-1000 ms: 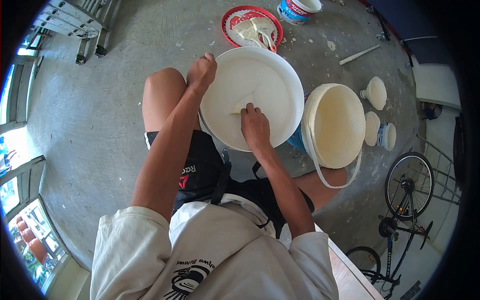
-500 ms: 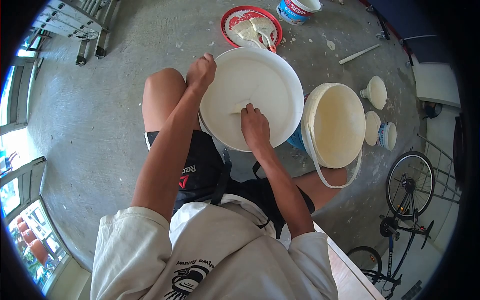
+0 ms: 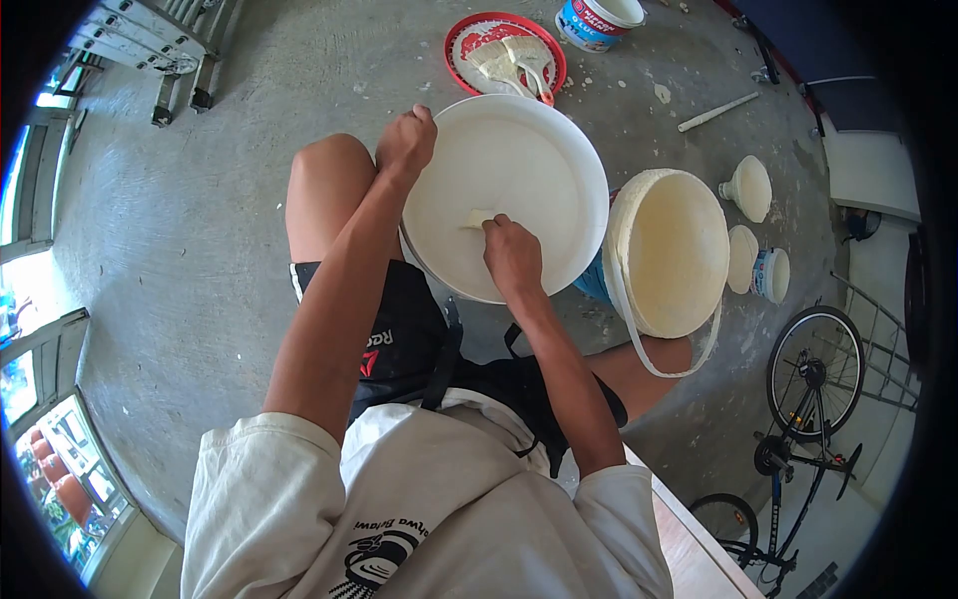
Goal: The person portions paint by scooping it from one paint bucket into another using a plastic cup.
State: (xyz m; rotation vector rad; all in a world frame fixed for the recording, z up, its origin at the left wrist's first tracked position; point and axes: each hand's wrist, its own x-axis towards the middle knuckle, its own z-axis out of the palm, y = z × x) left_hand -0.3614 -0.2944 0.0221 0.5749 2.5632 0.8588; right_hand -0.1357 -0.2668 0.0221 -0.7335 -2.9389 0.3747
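A wide, round white basin [image 3: 559, 150] sits between my legs, its open side facing me. Fingers curled, my left hand [image 3: 405, 143] is closed on the basin's upper left rim. Inside it, over the bottom, my right hand [image 3: 514, 258] pinches a small cream-coloured flat piece [image 3: 476, 219]. The piece sticks out to the left of my fingertips; its other end is hidden in them. To the right of the basin stands a cream-stained bucket [image 3: 674, 250] with its handle hanging down.
Beyond the basin lies a red lid [image 3: 455, 62] bearing paint-coated brushes [image 3: 527, 55]. Behind it stands a paint pail [image 3: 589, 28]. A white stick [image 3: 718, 112], small tubs [image 3: 750, 188] and a bicycle [image 3: 816, 374] are on the right; a ladder [image 3: 140, 38] is at upper left.
My right hand has slid slightly toward me inside the basin, and more of the cream piece shows. The left hand keeps its hold on the rim.
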